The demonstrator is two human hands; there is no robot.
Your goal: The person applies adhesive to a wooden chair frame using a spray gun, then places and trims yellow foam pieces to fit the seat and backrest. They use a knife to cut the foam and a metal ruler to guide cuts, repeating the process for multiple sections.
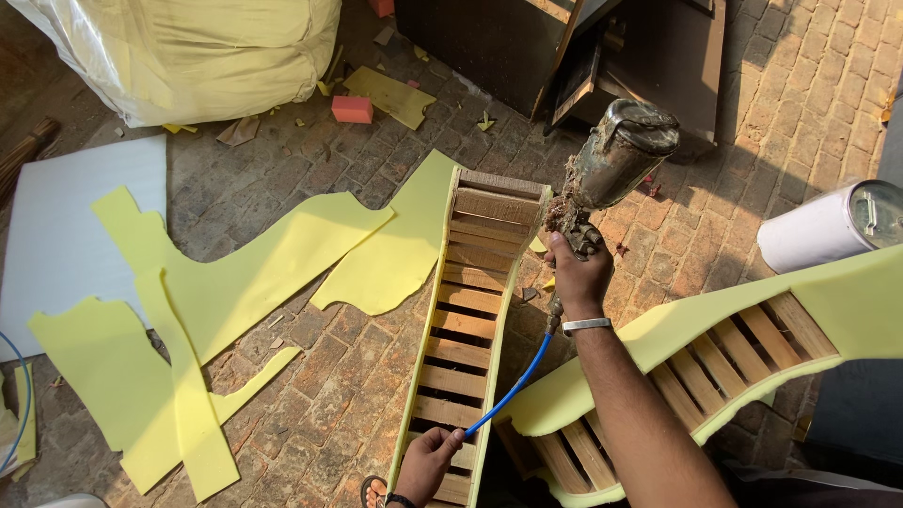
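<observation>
White tin [828, 229] (far right) near right hand [578, 277] holding spray gun [607, 174].

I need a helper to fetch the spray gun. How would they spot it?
Start at the slatted wooden frame standing on the brick floor. At its upper right the right hand grips the spray gun. It alone is metal: glue-crusted cup, blue hose below.

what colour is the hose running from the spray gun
Blue: the thin hose, seen in the head view, held by the left hand.

I see pale yellow foam sheets [235, 273] on grey-brown brick paving [376, 376], a blue air hose [513, 390], a grimy silver spray gun cup [616, 155] (crusted brown), and an orange-red block [352, 109].
</observation>
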